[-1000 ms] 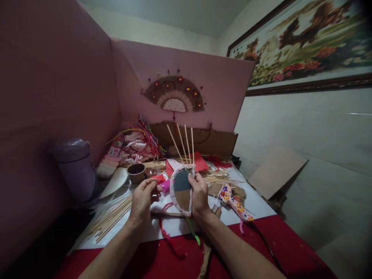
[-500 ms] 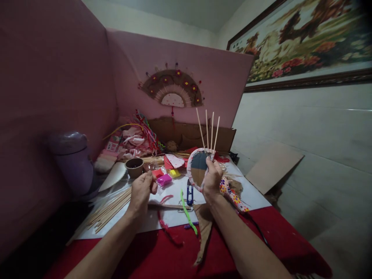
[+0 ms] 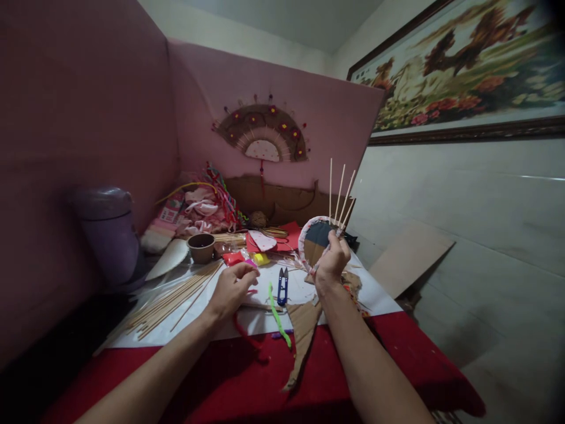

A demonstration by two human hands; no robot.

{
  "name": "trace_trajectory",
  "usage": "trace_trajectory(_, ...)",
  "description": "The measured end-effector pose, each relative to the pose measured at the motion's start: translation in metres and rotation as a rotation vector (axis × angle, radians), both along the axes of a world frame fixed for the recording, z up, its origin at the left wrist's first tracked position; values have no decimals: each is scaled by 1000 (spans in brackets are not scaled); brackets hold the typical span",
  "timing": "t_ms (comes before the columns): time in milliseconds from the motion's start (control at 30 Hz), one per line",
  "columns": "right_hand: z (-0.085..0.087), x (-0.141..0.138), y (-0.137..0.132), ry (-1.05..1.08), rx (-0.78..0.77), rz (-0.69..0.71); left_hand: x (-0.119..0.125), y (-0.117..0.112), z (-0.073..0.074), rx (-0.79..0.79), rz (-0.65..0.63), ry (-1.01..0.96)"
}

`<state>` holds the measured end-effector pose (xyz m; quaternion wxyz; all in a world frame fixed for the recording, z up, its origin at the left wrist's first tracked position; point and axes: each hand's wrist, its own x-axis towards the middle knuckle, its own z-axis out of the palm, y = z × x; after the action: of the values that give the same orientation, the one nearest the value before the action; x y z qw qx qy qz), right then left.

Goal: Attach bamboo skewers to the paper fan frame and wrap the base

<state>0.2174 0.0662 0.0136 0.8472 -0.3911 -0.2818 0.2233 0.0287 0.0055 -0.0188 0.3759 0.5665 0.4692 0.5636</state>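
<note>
My right hand point(image 3: 333, 262) is closed on a round cardboard disc point(image 3: 315, 248) at its right edge. Pink-and-white wrapping covers the disc's rim, and several thin wooden sticks point(image 3: 338, 191) stand up from its top. My left hand point(image 3: 233, 288) hovers over the white sheet, fingers loosely bent and apart, with nothing visible in them. Close to it lie red point(image 3: 232, 258) and yellow clay packets point(image 3: 261, 259). Blue thread snips point(image 3: 283, 287), a green pipe cleaner point(image 3: 278, 318) and a pointed cardboard piece point(image 3: 302, 335) lie between my arms.
Wooden sticks point(image 3: 172, 303) are spread at left, near a brown bowl point(image 3: 201, 248) and a purple lidded container point(image 3: 110, 241). Pink cloth and pipe cleaners point(image 3: 220, 203) pile up behind. A decorated fan point(image 3: 265, 132) hangs on the pink panel. Red cloth point(image 3: 424, 353) covers the table front.
The disc with its sticks has shifted right in my right hand and tilted rightward. My left hand has moved slightly right, its fingers now reaching forward by the clay packets.
</note>
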Motion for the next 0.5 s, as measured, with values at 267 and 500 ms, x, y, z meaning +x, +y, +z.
trace_trajectory(267,2,0,-1,-3,-5,6,16,6,27,159,-95,68)
trace_trajectory(500,-1,2,5,35,11,7,16,30,14,252,-10,426)
